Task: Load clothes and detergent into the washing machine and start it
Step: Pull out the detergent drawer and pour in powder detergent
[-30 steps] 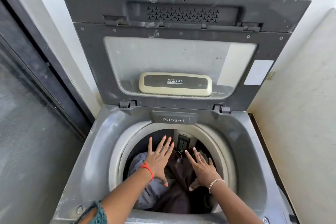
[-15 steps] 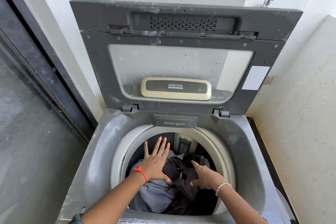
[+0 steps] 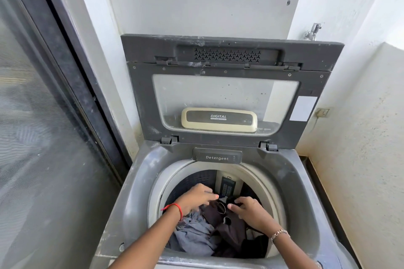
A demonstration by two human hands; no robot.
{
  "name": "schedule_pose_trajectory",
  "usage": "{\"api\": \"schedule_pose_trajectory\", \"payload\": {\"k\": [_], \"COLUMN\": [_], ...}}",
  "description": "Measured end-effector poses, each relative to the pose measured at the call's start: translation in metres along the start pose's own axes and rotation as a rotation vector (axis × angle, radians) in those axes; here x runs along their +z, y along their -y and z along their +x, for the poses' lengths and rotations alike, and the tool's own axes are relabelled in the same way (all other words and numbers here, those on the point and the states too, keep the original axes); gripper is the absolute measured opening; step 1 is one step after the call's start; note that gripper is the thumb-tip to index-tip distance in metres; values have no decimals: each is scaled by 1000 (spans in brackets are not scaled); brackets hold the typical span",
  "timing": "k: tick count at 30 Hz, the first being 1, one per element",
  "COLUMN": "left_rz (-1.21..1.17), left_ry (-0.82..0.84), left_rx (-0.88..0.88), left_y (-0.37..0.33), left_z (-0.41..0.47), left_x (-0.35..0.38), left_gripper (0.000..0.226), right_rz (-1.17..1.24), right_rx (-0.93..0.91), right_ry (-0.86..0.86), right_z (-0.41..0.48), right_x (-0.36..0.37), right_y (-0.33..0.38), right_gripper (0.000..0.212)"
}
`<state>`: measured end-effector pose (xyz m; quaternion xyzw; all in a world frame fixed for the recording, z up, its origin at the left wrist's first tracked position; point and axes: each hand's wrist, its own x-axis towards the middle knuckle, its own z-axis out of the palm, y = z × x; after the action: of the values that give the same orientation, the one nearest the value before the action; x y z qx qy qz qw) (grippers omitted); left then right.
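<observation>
The washing machine [image 3: 135, 181] is standing in a corner with its lid [image 3: 225, 94] raised upright against the wall, leaving the drum [image 3: 196, 178] open to view. Clothes are lying inside the drum: a grey-blue garment [image 3: 192, 236] at the near left and a dark brown garment [image 3: 229, 227] beside it, toward the centre. Both hands are reaching into the drum. The left hand [image 3: 193, 200] is resting on the pile with fingers curled down onto the fabric; whether it is gripping cloth cannot be told. The right hand [image 3: 251, 209] is pressing on the brown garment, fingertips bent into the dark cloth. The detergent drawer [image 3: 217, 156] at the rear rim is sitting closed.

Assessment: loading appears largely complete, with settling of the clothes under way. No detergent container is visible. Dosing detergent, lowering the lid and starting the cycle appear to be outstanding.
</observation>
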<state>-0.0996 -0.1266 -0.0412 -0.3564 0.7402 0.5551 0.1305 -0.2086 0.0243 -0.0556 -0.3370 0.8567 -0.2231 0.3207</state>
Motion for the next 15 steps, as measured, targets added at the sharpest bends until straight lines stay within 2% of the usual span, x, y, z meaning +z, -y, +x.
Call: {"api": "schedule_pose_trajectory", "payload": {"k": [4, 9, 11, 15], "left_rz": [-514, -1045, -1181, -1291], "left_ry": [49, -39, -103, -242], "left_rx": [-74, -128, -128, -119], "left_y": [-5, -23, -35, -55], "left_z": [-2, 17, 27, 51], "left_x": [-6, -6, -7, -11], "left_gripper": [29, 53, 60, 71], "right_rz": [260, 765, 934, 1263], "right_rx": [40, 181, 206, 286], "right_ry": [32, -25, -81, -182], "right_z": [1, 20, 35, 62], "right_x": [-1, -8, -16, -34], "right_y": [12, 29, 37, 53], "right_gripper": [38, 31, 35, 48]}}
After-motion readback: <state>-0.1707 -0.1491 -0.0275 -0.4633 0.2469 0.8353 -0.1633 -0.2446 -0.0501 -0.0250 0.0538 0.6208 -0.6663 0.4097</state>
